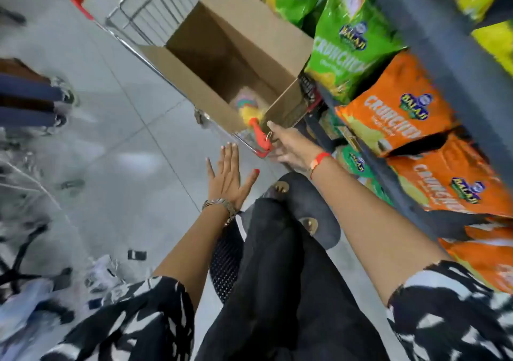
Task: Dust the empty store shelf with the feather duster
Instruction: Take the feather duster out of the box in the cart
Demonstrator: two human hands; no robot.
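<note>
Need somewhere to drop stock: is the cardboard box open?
Open: the cardboard box has its flaps spread, and its brown inside shows.

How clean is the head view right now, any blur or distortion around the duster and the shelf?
Head view: motion blur smears the left edge and floor; the feather duster in the cardboard box is soft, its feathers a colour smudge; the right hand by its handle is slightly blurred; wide-angle bending tilts the shelf; lighting is even, no strong glare.

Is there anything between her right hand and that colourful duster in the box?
Nothing visible. The right hand is right at the feather duster's orange handle, which pokes out over the cardboard box's near corner. Blur hides whether the fingers touch it yet.
</note>
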